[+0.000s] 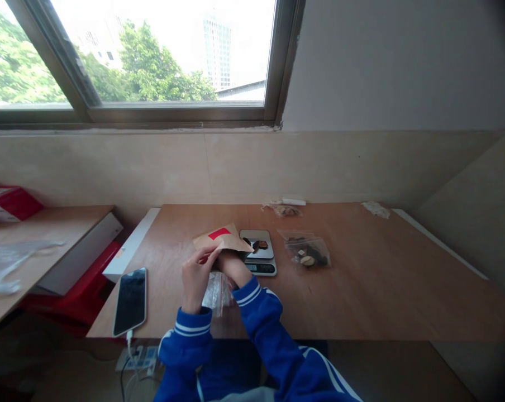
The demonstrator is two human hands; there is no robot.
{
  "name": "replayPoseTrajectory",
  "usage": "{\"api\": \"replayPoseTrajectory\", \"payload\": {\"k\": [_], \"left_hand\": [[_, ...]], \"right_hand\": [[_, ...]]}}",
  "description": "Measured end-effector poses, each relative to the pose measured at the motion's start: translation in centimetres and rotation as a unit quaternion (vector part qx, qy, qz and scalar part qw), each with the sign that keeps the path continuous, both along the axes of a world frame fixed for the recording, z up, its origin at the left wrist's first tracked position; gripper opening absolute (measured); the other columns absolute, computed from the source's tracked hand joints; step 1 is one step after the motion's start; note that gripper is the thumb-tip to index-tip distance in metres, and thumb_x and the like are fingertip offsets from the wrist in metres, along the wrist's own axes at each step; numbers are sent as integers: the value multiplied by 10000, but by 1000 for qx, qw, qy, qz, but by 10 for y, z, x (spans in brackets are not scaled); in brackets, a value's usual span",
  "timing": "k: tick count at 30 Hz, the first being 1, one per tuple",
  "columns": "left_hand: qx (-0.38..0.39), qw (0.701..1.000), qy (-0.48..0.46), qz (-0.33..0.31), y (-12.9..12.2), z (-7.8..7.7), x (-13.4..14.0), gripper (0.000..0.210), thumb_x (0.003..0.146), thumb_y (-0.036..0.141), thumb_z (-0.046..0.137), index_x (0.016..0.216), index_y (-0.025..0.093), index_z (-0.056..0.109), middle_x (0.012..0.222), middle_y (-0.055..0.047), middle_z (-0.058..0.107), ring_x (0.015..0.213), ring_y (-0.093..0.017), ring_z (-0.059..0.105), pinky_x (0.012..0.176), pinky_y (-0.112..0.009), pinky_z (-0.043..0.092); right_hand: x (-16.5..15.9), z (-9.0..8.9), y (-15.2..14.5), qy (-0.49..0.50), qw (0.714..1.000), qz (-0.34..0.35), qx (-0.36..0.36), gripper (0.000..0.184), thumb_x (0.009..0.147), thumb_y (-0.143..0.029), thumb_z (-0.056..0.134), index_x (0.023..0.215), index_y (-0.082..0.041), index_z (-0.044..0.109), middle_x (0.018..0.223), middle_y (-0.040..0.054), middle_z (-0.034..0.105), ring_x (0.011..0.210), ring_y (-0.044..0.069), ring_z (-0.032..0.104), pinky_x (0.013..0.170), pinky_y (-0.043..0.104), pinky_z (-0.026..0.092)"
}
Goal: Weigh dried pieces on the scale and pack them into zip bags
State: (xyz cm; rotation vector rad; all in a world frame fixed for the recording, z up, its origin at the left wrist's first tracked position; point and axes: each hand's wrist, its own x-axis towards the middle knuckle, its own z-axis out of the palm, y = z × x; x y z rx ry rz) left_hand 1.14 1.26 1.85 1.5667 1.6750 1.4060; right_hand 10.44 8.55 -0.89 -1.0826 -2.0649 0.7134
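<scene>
A brown paper bag (214, 238) with a red label (219, 234) lies tilted in front of me, its mouth towards me. My left hand (197, 274) pinches the edge of that mouth between thumb and fingers. Inside the opening is my right hand (234, 267); its fingers are hidden in the bag, so what they do does not show. Just right of the bag stands a kitchen scale (264, 269) with several dark, flat pieces (261, 245) on its plate. Beneath my wrists lies a clear plastic bag (215, 293).
Right of the scale lie zip bags (309, 252) of dark and pale pieces. Another small bag (286, 210) rests by the wall, and a crumpled wrapper (376, 210) at the far right. A phone (130, 302) with a charging cable (129, 336) sits at the left table edge.
</scene>
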Motion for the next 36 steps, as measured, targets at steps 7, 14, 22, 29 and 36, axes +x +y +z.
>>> {"api": "replayPoseTrajectory", "payload": {"k": [7,14,22,29,36], "left_hand": [[-4,999,-28,-20,0,-3,-1,302,798,494,643,928,243,750,917,-25,755,823,-193,708,738,-266,562],[-12,999,-30,-19,0,-4,-2,315,803,492,635,966,244,740,944,-33,753,842,-194,710,741,-261,560],[-13,1000,-20,-11,-1,-1,-6,322,811,498,627,979,246,735,937,-35,752,839,-191,709,734,-260,562],[-30,999,27,20,4,9,0,304,835,509,595,972,265,714,908,-26,748,809,-191,709,691,-260,535],[-20,999,30,31,14,12,3,328,843,531,570,941,244,695,949,-44,739,800,-195,703,697,-277,527]], "right_hand": [[28,10,-36,-31,999,1,-9,337,875,-97,503,1183,-160,626,1178,128,666,1119,262,607,1000,404,463],[34,27,-54,-27,1000,3,0,262,913,-114,485,1103,-144,662,1126,138,676,1064,254,630,951,378,484],[32,33,-59,-43,999,-14,19,241,908,-90,486,998,-157,699,1116,132,639,1058,262,579,955,414,468],[42,41,-68,13,998,-1,57,327,898,-36,484,927,-265,716,995,41,590,998,209,536,914,370,473],[84,62,-71,189,981,38,-12,194,915,-165,543,877,-241,718,1009,37,632,1012,178,601,946,357,481]]}}
